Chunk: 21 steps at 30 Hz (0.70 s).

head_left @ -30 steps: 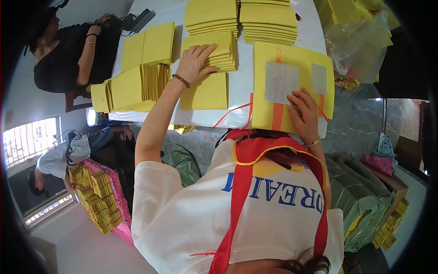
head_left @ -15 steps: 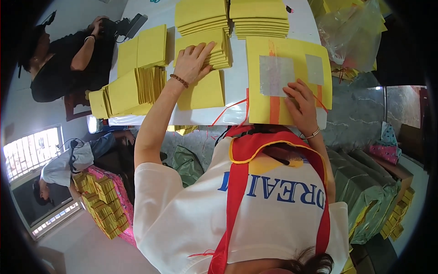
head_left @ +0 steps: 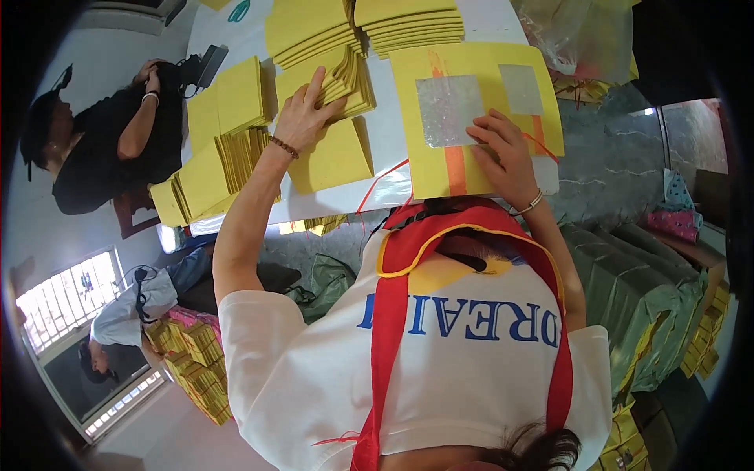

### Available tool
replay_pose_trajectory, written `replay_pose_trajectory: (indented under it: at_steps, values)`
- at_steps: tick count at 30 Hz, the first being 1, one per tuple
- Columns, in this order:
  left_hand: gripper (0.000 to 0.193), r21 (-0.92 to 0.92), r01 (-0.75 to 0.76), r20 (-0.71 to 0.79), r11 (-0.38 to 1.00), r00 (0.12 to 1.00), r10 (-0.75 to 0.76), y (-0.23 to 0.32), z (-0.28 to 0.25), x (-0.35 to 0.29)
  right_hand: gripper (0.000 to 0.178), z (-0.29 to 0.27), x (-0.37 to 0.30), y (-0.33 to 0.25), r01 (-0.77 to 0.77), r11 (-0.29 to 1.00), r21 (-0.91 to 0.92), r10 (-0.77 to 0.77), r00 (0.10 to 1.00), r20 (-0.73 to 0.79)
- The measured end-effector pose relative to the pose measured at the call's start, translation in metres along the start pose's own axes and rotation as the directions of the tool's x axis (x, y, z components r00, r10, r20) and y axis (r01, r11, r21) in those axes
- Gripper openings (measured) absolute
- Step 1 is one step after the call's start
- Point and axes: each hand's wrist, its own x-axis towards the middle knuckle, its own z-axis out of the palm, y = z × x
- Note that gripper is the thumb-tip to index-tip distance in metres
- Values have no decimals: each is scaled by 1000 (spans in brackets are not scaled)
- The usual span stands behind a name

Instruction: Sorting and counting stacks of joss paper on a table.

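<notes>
My left hand (head_left: 305,119) lies with fingers apart on a small stack of folded yellow papers (head_left: 326,69). Its index finger reaches over the top while the thumb points along the near side. At the stack's right edge the layers curl up and fan out. Just below that hand is a flat folded yellow paper (head_left: 334,161). My right hand (head_left: 506,157) rests with loosely bent, spread fingers on a large yellow sheet (head_left: 408,177). Two grey patches (head_left: 449,111) and orange strips (head_left: 455,171) mark this sheet.
More yellow paper stacks stand at the table's far side (head_left: 412,23) and left (head_left: 206,177). Red string (head_left: 381,184) hangs by the near table edge. A clear plastic bag (head_left: 577,39) is at far right, green wrapped bales (head_left: 628,290) at right. A person (head_left: 102,149) sits at left.
The view has shifted, so the table appears further left and up. My left hand's fingers have drawn together less flatly, with the index now stretched forward. My right hand stays on the sheet.
</notes>
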Motion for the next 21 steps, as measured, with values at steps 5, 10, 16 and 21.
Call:
replay_pose_trajectory:
  at_steps: [5,10,16,21]
  values:
    - [36,13,28,-35,1000,999,-27,9,-2,3,25,2,-2,2,-3,1000,2,3,1000,-15]
    - [41,53,56,-76,997,996,-52,14,-4,4,25,2,-3,3,-12,1000,28,12,1000,-15]
    - [46,121,56,-84,991,995,-46,12,0,3,25,2,-3,3,1,1000,15,-1,1000,-21]
    - [45,81,43,-61,996,997,-38,8,-2,5,25,2,-2,4,20,1000,17,-20,999,-31]
